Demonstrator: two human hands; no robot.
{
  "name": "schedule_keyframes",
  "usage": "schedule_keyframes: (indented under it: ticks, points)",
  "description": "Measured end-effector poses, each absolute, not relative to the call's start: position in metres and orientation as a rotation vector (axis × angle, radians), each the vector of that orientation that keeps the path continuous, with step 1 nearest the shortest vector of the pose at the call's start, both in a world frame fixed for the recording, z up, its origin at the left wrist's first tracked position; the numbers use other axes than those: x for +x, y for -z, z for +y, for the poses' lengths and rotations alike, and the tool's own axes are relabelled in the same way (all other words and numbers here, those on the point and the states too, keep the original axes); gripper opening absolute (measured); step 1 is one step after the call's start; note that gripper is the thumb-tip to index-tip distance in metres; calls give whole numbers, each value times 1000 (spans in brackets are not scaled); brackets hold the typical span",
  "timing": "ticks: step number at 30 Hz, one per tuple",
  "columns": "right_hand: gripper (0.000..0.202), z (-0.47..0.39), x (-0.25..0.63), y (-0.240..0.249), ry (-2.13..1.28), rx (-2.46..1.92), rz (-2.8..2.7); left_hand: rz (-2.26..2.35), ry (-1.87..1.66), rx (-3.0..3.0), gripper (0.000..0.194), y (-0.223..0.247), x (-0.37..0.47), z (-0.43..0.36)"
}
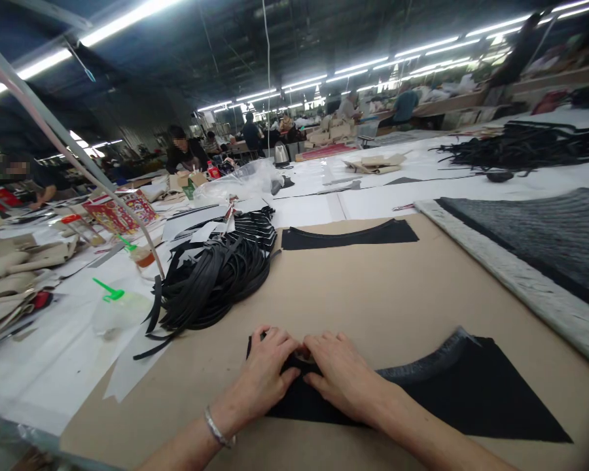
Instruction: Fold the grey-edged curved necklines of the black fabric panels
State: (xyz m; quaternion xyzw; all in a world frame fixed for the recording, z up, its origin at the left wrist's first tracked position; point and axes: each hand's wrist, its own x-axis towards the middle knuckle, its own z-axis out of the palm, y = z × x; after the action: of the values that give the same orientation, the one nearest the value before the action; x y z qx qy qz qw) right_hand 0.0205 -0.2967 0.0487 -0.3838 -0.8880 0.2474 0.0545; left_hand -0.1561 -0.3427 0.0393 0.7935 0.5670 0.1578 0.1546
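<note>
A black cut panel with a curved upper edge lies flat on a brown board in front of me. Along the curve runs a shiny greyish band, which looks like glue or a coated strip. My left hand pinches the panel's upper edge near its left end, fingers curled over and thumb below. Close beside it, my right hand grips the same edge, with fingertips bent down and thumb on the black surface. The fingers partly hide the edge between them.
A similar black panel lies farther up the board. Left of it is a heap of black strips, near a bottle with a green nozzle. A thick slab with dark grey fabric borders the right. People work at tables behind.
</note>
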Motion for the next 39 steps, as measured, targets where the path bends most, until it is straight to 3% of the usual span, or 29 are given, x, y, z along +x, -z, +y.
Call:
schedule_keyframes:
  ticks: [4, 10, 34, 39]
  points:
    - [8, -293, 34, -48, -806, -1155, -2686, 1638, -405, 2292, 30, -37, -156, -338]
    - [17, -295, 44, -39, -860, -1121, -2635, 1567, -434, 2327, 37, -39, -144, -339]
    - [18, -299, 63, -20, -938, -994, -2481, 1605, -271, 2359, 29, -36, -124, -347]
    - [18, -299, 69, -18, -936, -913, -2516, 1582, -397, 2397, 30, -21, -126, -356]
